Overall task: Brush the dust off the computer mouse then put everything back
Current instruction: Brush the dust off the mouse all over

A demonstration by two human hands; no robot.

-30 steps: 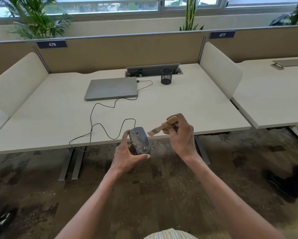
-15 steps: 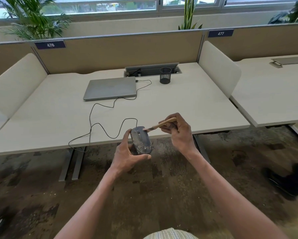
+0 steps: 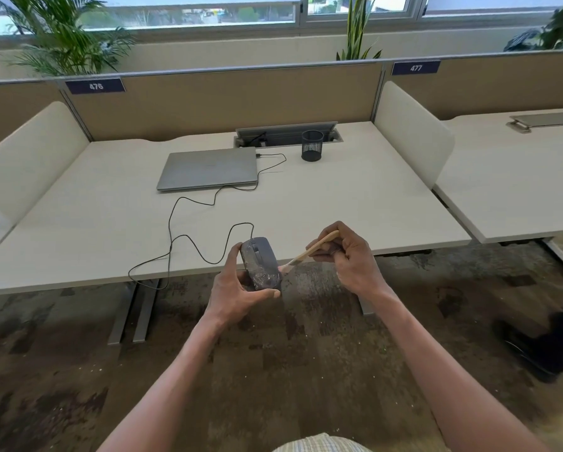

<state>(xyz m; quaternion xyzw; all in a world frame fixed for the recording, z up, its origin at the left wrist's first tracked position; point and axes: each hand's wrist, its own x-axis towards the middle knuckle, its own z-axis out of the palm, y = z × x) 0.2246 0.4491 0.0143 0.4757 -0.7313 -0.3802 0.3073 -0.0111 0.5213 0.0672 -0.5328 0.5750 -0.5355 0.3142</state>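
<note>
Bristles of the small wooden-handled brush (image 3: 309, 250) now meet the right flank of the dark grey dusty computer mouse (image 3: 260, 262), low down near its rear end; half a second ago the tip sat higher, at the front of the mouse by the wheel, and a second ago it stood clear of the mouse altogether. The brush handle slopes up and to the right out of the right hand (image 3: 352, 259), whose fingers are curled round it and pinch it near the upper end.

The left hand (image 3: 237, 293) grips the mouse from below and from the left, thumb across its near end, fingers along the far left side, much as in both earlier frames. The mouse is held in the air just in front of the near edge of the pale wooden bench (image 3: 355, 197), over the brown mottled carpet (image 3: 306, 370). Its thin black cable (image 3: 176, 236) runs in loose loops across the bench (one loop hangs off the near edge) toward the closed silver laptop (image 3: 208, 169) at the back.

A black mesh pen cup (image 3: 312, 145) stands to the right of the laptop, just in front of the open grey cable hatch (image 3: 286, 133). Both lie where they did before.
</note>
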